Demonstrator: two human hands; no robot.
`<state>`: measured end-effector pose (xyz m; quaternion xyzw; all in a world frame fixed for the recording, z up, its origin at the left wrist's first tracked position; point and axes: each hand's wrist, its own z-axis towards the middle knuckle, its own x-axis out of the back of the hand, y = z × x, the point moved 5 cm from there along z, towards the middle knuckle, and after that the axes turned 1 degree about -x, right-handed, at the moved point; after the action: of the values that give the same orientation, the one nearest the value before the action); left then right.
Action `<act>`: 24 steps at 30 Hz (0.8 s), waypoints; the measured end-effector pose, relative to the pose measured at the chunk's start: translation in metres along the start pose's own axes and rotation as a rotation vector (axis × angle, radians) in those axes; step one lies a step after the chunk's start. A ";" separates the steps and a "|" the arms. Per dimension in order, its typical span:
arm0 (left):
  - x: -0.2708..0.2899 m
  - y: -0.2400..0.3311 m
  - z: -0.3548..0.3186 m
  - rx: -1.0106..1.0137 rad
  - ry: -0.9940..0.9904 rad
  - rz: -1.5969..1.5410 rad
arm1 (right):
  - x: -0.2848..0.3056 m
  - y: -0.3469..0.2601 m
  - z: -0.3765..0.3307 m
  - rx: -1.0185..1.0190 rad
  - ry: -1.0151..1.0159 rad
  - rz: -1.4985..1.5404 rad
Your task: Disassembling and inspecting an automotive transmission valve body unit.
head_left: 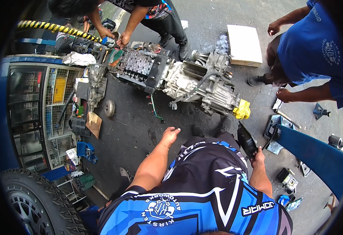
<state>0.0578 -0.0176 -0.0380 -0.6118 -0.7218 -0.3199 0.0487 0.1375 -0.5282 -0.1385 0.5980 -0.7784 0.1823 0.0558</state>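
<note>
My right hand grips the lower end of a black shallow pan, which hangs tilted beside my right thigh. In front of my waist on the left, my left hand holds nothing; its partly visible fingers look loosely stretched out. Beyond both hands lies a large metal gearbox, apart from them. A dark valve body full of round bores shows at its left end. Yellow plastic wraps its right end. A thin wire harness dangles from the near side.
Behind the gearbox's left end, a co-worker's hands hold a blue power tool. Another person in a blue shirt stands at right. A blue beam, a white board, a glass cabinet and a tire surround me.
</note>
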 end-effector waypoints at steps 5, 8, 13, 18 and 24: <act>0.002 -0.010 0.009 -0.009 0.008 -0.012 | -0.005 -0.003 -0.010 0.008 0.027 -0.004; 0.001 -0.008 0.011 -0.013 0.004 0.014 | -0.005 -0.003 -0.010 0.015 0.018 -0.002; 0.002 -0.002 0.005 -0.017 0.005 0.010 | -0.007 -0.004 -0.013 0.008 -0.009 -0.031; 0.003 -0.005 0.006 -0.016 0.005 -0.003 | -0.010 -0.003 -0.011 0.019 -0.004 -0.018; 0.007 -0.007 0.006 -0.017 0.008 0.025 | -0.011 -0.002 -0.014 0.022 -0.009 -0.035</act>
<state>0.0518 -0.0084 -0.0422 -0.6199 -0.7111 -0.3279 0.0502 0.1406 -0.5138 -0.1283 0.6131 -0.7659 0.1871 0.0492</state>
